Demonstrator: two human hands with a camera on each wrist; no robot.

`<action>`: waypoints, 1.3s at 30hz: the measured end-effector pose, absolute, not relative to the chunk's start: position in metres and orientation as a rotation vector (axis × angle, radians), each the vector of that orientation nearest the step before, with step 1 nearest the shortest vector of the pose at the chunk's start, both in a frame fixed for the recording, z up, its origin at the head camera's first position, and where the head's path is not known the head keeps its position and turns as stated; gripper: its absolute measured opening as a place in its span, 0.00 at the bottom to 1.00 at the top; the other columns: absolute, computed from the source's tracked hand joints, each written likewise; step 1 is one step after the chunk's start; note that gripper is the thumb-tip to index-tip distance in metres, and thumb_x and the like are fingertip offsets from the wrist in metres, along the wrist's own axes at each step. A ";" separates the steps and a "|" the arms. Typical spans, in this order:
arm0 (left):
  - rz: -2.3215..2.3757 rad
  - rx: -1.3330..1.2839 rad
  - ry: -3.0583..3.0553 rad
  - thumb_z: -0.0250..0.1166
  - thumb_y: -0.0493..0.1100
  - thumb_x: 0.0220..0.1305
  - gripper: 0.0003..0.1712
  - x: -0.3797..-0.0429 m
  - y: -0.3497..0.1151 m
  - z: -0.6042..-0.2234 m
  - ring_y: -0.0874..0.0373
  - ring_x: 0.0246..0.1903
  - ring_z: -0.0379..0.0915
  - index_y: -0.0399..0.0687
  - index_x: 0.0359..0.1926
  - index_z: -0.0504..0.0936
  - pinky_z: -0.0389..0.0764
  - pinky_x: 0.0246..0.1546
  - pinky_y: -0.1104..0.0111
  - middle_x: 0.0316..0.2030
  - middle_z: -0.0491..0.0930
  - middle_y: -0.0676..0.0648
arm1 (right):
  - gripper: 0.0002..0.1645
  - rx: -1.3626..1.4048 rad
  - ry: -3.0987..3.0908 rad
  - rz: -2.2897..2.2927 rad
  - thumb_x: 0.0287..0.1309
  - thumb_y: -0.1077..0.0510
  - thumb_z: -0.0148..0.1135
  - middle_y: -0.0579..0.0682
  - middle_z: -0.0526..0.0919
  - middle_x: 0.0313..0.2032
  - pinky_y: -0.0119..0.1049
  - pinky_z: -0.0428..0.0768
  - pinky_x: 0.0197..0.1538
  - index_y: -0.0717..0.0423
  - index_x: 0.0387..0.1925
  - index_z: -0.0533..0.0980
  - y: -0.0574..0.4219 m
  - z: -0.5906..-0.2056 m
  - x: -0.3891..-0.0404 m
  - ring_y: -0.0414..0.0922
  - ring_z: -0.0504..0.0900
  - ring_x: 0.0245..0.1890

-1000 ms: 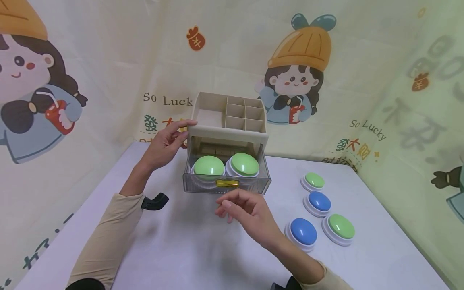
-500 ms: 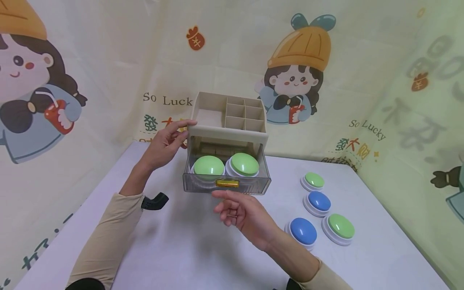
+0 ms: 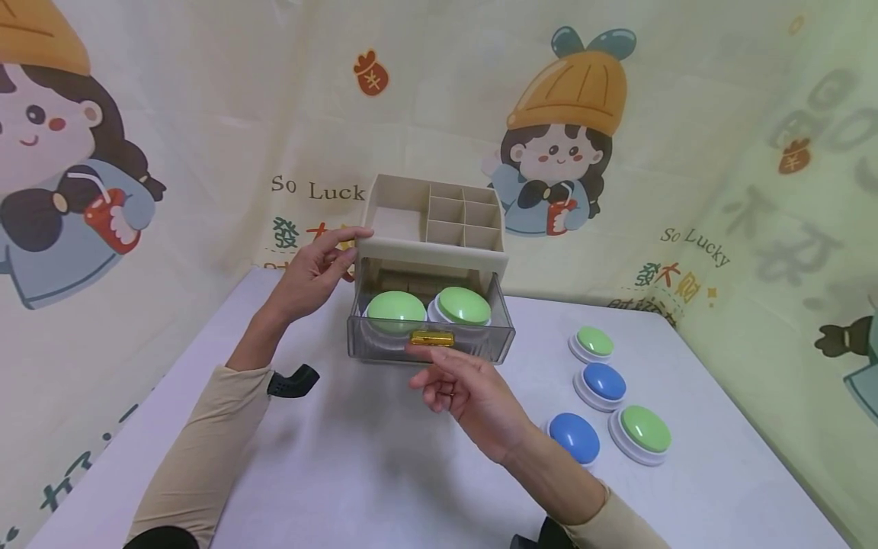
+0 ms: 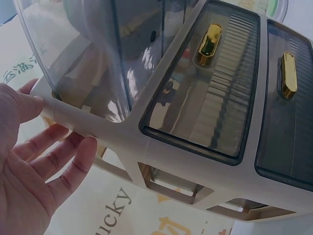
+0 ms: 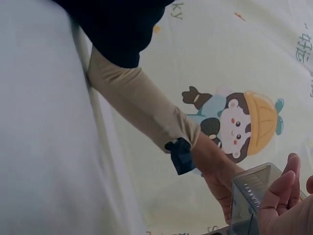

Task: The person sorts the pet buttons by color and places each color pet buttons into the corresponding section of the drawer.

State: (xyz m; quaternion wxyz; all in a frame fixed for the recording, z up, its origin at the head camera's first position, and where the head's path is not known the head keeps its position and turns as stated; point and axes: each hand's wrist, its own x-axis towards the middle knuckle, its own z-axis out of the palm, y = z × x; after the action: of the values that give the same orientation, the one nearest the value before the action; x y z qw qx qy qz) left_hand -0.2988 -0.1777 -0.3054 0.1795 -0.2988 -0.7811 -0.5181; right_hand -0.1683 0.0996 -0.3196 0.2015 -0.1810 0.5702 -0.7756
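Beige organizer (image 3: 434, 255) is standing toward the far side of the white table (image 3: 329, 473), its top tray (image 3: 401, 221) showing one wide compartment and several small ones. Smoky clear drawer (image 3: 384, 349) is projecting from its front, below that tray. Two green-topped buttons, a left one (image 3: 395, 306) and a right one (image 3: 464, 305), are sitting side by side inside the drawer (its see-through front is covering part of their white bases). Gold handle (image 3: 431, 338) is shining mid-panel.

Left hand (image 3: 312, 276) is resting at the organizer's upper left corner. Index finger is reaching onto the edge of the top, thumb is lying against the frame, remaining fingers are hanging loosely bent; nothing is being gripped. Left wrist view: two more drawers (image 4: 230, 98) are lying flush in the frame, each bearing a gold handle.

Right hand (image 3: 476, 400) is holding nothing. Index finger is stretching out straight just under the gold handle; other fingers are bending loosely. Whether that fingertip is touching the panel, cannot tell.

Right of the organizer, four buttons are lying on the table: green (image 3: 594, 340) farthest, blue (image 3: 604, 380) next, then another green (image 3: 645, 428) and another blue (image 3: 575, 437), the last partly hidden behind the right forearm. Printed backdrop (image 3: 432, 130) is hanging behind everything. Beige sleeves (image 3: 202, 446) are covering both forearms.
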 end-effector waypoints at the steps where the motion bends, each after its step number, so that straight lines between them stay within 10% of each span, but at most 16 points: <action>1: -1.468 -0.844 -2.206 0.54 0.37 0.79 0.22 -0.299 -0.178 -0.305 0.55 0.42 0.78 0.52 0.69 0.75 0.81 0.43 0.68 0.66 0.74 0.46 | 0.27 -0.527 1.599 -2.168 0.76 0.53 0.52 0.41 0.89 0.33 0.26 0.76 0.35 0.67 0.65 0.74 0.099 -0.318 -0.169 0.37 0.78 0.30; 39: -1.467 -0.865 -2.192 0.54 0.37 0.79 0.22 -0.299 -0.177 -0.305 0.50 0.42 0.78 0.52 0.69 0.75 0.81 0.42 0.69 0.63 0.76 0.45 | 0.23 -0.264 1.795 -2.323 0.78 0.52 0.52 0.43 0.88 0.31 0.25 0.75 0.34 0.65 0.61 0.77 0.072 -0.316 -0.263 0.37 0.78 0.28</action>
State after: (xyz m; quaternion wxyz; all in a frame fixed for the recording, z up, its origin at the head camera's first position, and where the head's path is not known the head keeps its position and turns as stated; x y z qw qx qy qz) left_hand -0.2995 -0.1771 -0.3047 0.1817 -0.3062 -0.7766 -0.5197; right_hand -0.2631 0.0723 -0.3159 0.0969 -0.0891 0.6061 -0.7845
